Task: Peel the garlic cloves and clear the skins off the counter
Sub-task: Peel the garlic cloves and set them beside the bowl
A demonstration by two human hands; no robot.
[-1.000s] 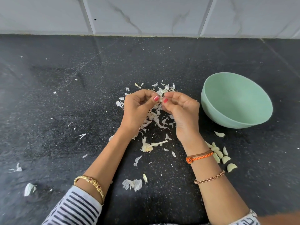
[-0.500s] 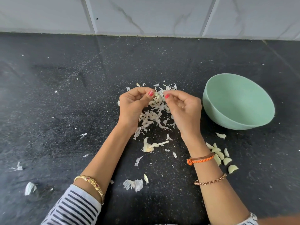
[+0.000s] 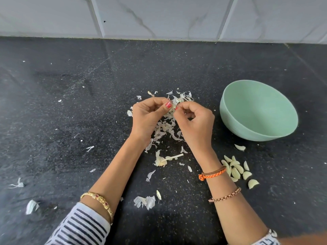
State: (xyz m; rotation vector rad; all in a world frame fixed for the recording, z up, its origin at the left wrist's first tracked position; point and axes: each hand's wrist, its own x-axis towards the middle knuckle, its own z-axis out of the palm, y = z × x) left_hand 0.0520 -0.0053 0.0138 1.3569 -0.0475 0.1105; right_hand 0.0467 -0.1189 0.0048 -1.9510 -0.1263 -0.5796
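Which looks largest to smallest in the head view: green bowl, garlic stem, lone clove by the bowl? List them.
1. green bowl, by far.
2. garlic stem with its husk.
3. lone clove, though it lies about as near the camera, so this ranking seems fair.

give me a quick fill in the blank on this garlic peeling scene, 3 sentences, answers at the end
1. The green bowl on the counter holds ____.
2. The peeled cloves lie in a small heap beside the person's ____ wrist.
3. Both the left hand and the right hand pinch one small ____ between them, above the pile of skins.

Missing words: nothing; right; garlic clove
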